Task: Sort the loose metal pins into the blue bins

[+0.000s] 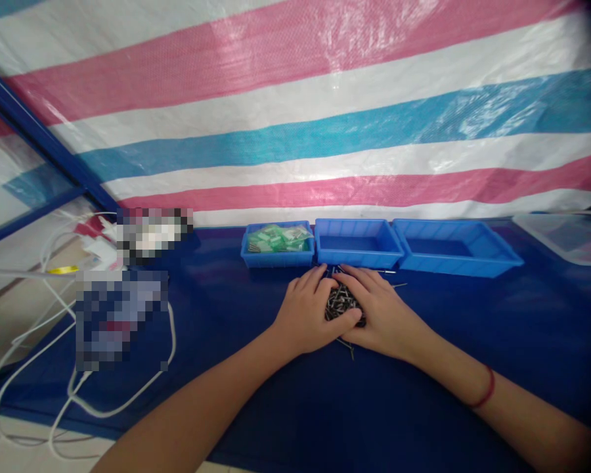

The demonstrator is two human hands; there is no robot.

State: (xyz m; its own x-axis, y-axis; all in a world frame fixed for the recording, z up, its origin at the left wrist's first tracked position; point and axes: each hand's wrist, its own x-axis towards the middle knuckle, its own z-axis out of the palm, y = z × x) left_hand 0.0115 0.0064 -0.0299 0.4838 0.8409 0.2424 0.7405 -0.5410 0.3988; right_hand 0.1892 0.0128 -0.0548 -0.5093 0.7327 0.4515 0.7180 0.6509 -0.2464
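A pile of small dark metal screws (342, 303) lies on the blue table cover (256, 387), just in front of the blue bins. My left hand (308, 315) cups the pile from the left, with its thumb laid across the front of it. My right hand (381, 314) cups it from the right, fingers curved over the top. Both hands press the heap together between them. A few loose screws (347, 347) stick out below the hands and near the bins.
Three blue plastic bins stand in a row behind the hands: the left bin (256, 257) holds small green packets (278, 238), while the middle bin (357, 257) and the right bin (473, 263) look bare. White cables (128, 397) loop at left. A clear tray (566, 240) sits far right. Striped tarp behind.
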